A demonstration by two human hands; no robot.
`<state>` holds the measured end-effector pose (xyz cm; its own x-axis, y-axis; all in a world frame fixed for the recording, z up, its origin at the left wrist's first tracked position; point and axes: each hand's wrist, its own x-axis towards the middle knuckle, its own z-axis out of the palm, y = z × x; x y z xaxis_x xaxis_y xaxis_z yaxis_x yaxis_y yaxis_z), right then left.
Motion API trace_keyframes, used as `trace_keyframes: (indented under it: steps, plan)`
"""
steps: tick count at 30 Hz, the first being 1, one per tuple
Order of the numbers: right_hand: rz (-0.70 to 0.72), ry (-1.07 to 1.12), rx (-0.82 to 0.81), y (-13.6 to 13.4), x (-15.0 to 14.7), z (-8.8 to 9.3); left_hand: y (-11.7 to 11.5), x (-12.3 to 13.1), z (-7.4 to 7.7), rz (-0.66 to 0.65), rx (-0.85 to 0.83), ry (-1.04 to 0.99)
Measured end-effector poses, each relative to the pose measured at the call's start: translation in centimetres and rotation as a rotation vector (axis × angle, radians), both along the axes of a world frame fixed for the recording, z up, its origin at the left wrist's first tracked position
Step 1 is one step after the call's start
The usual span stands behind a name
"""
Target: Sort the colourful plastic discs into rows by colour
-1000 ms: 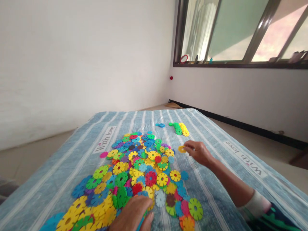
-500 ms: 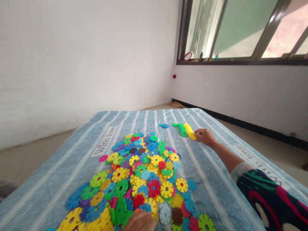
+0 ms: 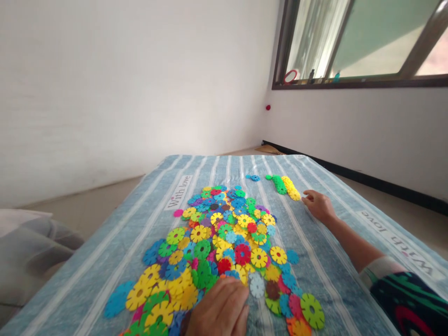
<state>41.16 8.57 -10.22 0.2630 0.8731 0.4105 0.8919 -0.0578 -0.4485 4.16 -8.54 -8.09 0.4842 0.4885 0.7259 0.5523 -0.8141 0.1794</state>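
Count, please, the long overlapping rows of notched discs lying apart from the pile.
2: the green row and, on its right, the yellow row, near the right hand. None looks hidden.

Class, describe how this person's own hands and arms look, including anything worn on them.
The left hand and right hand wear no gloves. The right forearm is bare up to a pale cuff; the dark sleeve has green and pinkish-red patterns. No left sleeve is in view.
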Motion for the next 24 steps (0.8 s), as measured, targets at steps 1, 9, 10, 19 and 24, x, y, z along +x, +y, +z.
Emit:
trace_keyframes:
  steps: [1, 9, 10, 19, 24]
  plan:
    - [0.007, -0.007, 0.006, -0.9, -0.4, -0.2, -0.1, 0.1, 0.0, 0.002, -0.004, -0.008]
    - [0.192, -0.148, -0.044, -8.3, -5.8, -1.1, -0.9, 0.9, 0.7, 0.016, 0.001, -0.009]
    - [0.225, -0.156, -0.057, -9.1, -6.6, -0.9, -0.9, 0.9, 0.8, 0.022, -0.001, -0.005]
    - [0.411, -0.126, -0.08, -13.2, -11.5, 0.0, -0.4, 0.9, 0.5, 0.086, 0.029, 0.022]
    - [0.439, -0.085, -0.019, -13.5, -11.0, -0.8, -0.9, 1.0, 0.4, 0.09, -0.026, 0.049]
